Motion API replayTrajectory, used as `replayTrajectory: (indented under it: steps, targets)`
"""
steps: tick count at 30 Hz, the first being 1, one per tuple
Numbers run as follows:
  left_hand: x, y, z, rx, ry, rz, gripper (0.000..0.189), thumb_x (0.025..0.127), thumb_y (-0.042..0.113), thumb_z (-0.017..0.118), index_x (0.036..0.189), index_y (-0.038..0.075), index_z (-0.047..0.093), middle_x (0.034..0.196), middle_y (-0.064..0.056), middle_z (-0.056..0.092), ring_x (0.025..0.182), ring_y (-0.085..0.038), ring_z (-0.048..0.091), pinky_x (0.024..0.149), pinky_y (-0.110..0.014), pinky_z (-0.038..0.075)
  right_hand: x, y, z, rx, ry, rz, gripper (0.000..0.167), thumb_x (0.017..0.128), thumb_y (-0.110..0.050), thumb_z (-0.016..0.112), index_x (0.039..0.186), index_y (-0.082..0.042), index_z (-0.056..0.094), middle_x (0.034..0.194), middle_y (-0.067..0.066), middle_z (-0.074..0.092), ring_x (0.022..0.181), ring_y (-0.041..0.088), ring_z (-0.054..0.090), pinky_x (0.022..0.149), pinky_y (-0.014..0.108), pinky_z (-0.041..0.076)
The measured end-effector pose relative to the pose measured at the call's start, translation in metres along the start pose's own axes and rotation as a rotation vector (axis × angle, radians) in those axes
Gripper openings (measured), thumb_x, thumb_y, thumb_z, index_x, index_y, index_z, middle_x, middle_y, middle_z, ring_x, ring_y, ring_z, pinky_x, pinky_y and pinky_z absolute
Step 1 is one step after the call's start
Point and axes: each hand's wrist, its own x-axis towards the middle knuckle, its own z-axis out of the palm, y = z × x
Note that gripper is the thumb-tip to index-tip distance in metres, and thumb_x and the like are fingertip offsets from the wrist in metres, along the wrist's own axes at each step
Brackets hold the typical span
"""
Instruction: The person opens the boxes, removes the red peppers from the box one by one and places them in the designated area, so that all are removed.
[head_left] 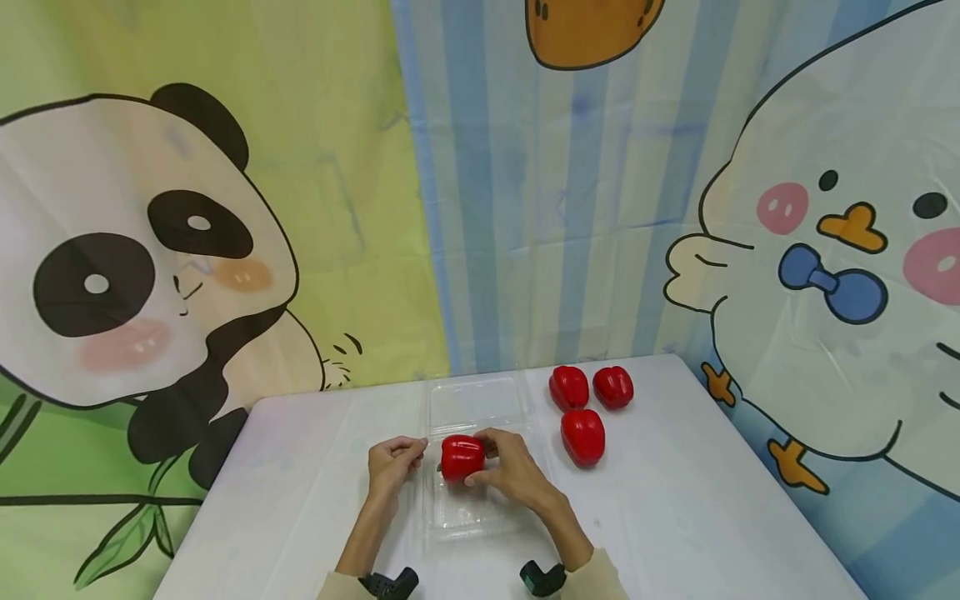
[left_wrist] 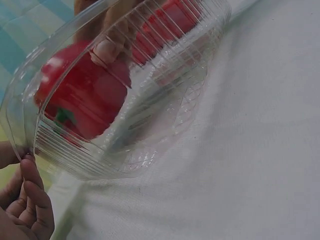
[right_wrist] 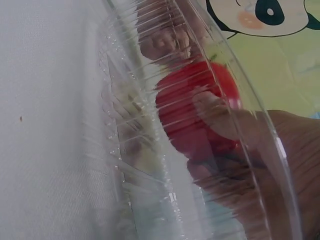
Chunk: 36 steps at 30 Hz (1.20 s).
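Observation:
A clear plastic clamshell box [head_left: 459, 523] lies on the table with its lid [head_left: 476, 404] folded back, away from me. My left hand [head_left: 393, 467] pinches the box's left rim between thumb and finger; the left wrist view shows the fingertips [left_wrist: 27, 159] at that edge. In my right hand [head_left: 517, 473] is a red bell pepper [head_left: 461, 460], gripped from its right side with the thumb across it. The pepper lies on its side within the box walls, its green stem pointing left. Ribbed plastic partly veils the pepper in both wrist views.
Three more red bell peppers stand to the right of the box: one nearer [head_left: 582, 437] and two behind it, left [head_left: 568, 388] and right [head_left: 613, 387]. White cloth covers the table [head_left: 675, 500]. A cartoon-printed curtain [head_left: 510, 250] hangs right behind the table's back edge.

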Motion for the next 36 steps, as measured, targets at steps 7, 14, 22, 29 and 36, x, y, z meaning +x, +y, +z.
replayTrajectory:
  steps: [7,14,22,29,36]
  targets:
    - [-0.001,0.003,0.000,0.007,0.004,0.008,0.024,0.095,0.014,0.085,0.097,-0.009,0.079,0.069,0.003,0.070,0.061,-0.007,0.059,0.057,-0.020,0.049,-0.002,-0.001,-0.004,0.009,0.045,-0.010,0.064,0.085,-0.023,0.095,0.141,-0.010,0.069,0.134,0.009,0.075,0.116,0.030,0.072,0.101,0.052,0.063]
    - [-0.001,0.003,0.000,0.001,-0.001,0.000,0.022,0.094,0.013,0.085,0.096,-0.008,0.079,0.068,0.003,0.069,0.061,-0.008,0.059,0.057,-0.021,0.048,-0.005,-0.001,-0.006,0.005,0.124,-0.049,0.067,0.081,-0.032,0.097,0.139,-0.009,0.070,0.129,0.008,0.078,0.110,0.026,0.073,0.098,0.053,0.064]
    - [0.000,0.002,0.000,-0.010,-0.003,-0.008,0.022,0.094,0.013,0.085,0.097,-0.009,0.079,0.068,0.004,0.069,0.060,-0.007,0.059,0.057,-0.021,0.048,-0.007,0.002,-0.009,0.062,0.197,-0.094,0.066,0.080,-0.033,0.097,0.136,-0.010,0.070,0.127,0.007,0.079,0.108,0.026,0.074,0.098,0.057,0.063]
    - [0.002,0.000,0.000,-0.007,-0.007,-0.022,0.022,0.095,0.012,0.084,0.099,-0.009,0.079,0.070,0.003,0.071,0.061,-0.007,0.059,0.058,-0.021,0.049,-0.009,0.001,-0.012,0.066,0.241,-0.106,0.065,0.079,-0.029,0.097,0.136,-0.012,0.071,0.127,0.006,0.079,0.108,0.026,0.075,0.098,0.059,0.063]
    - [-0.001,0.001,0.000,-0.003,-0.007,-0.008,0.023,0.095,0.012,0.084,0.098,-0.010,0.079,0.070,0.003,0.071,0.062,-0.007,0.060,0.058,-0.021,0.049,-0.011,0.002,-0.014,0.065,0.288,-0.098,0.066,0.076,-0.031,0.099,0.134,-0.016,0.071,0.127,0.001,0.079,0.108,0.022,0.075,0.100,0.058,0.063]
